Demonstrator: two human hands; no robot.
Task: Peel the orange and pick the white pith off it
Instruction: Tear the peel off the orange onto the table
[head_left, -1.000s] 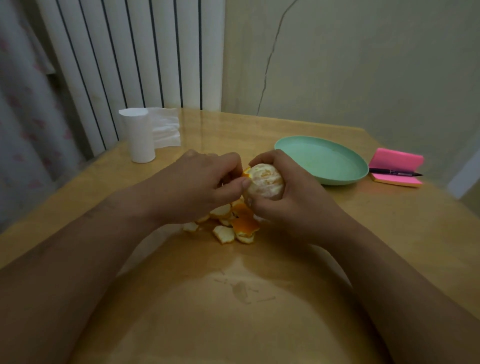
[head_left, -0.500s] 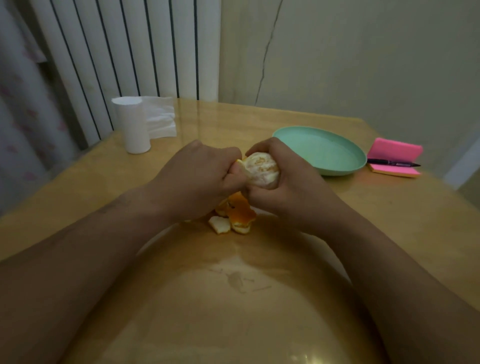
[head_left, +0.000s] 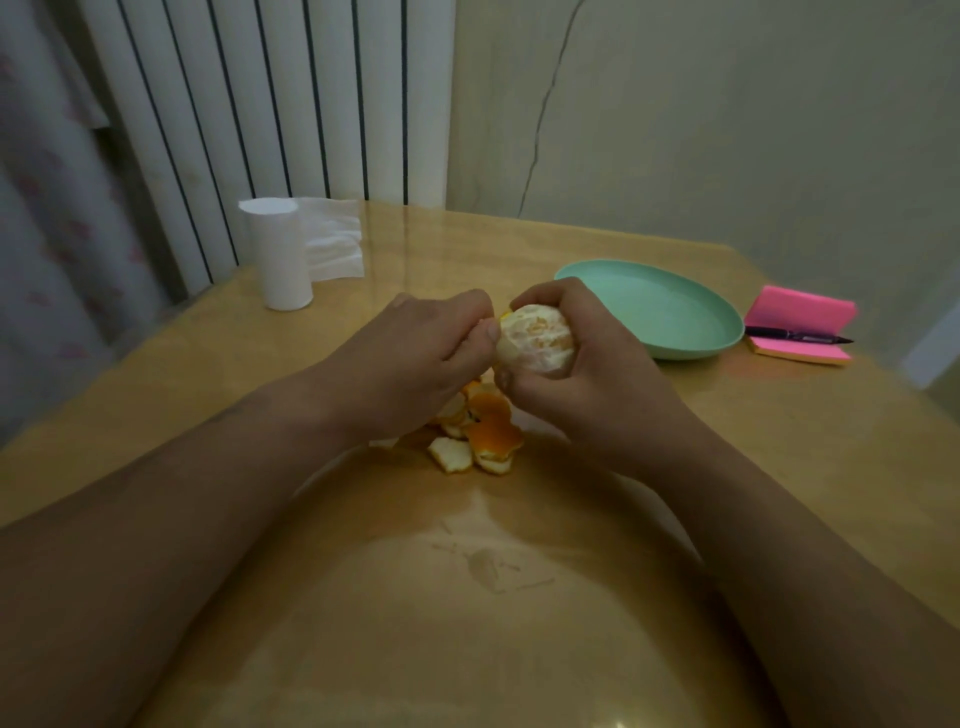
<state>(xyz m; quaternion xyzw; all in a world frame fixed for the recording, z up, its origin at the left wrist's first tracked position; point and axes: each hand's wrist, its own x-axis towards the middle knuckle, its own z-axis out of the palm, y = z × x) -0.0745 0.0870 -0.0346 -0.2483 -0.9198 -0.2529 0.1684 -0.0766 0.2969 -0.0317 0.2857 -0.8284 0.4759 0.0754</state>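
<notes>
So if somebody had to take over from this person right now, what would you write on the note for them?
Right hand grips the orange above the table.
Left hand pinches a peel sliver at the orange's far left edge.
Done: most peel is off; peel pieces lie under the hands.
Left: that sliver, then the white pith covering the fruit.

The orange (head_left: 537, 338) is being held between the left hand (head_left: 415, 358) and right hand (head_left: 597, 374) over peel pieces (head_left: 478, 431) lying on the table (head_left: 363, 597), with a paper roll (head_left: 280, 254) standing behind-left, and a plate (head_left: 649, 306) and a pen (head_left: 795, 335) lying on a notepad (head_left: 800, 312) sitting right.
</notes>
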